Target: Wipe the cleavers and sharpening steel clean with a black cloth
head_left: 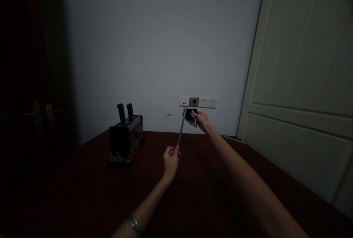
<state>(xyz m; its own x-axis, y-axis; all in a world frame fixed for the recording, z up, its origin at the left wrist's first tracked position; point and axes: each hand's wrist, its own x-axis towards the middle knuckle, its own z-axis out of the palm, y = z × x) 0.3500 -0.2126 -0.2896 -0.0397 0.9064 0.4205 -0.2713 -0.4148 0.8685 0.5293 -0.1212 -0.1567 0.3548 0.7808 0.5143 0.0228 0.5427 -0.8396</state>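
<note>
Dim room, low light. Left hand is raised over the dark red surface, fingers closed around the lower end of a thin grey rod. The rod slants up toward one o'clock from that hand. Its upper tip meets a dark cloth with a pale edge. Right hand has its fingers pinched shut on the cloth, arm stretched far forward. Too dark to tell whether the cloth wraps the tip.

A white socket strip on the wall sits just at twelve o'clock of the cloth. A knife block stands on the surface at nine o'clock of the left hand, well apart, with two dark handles sticking up. Pale door at three o'clock. Metal bracelet on the left wrist.
</note>
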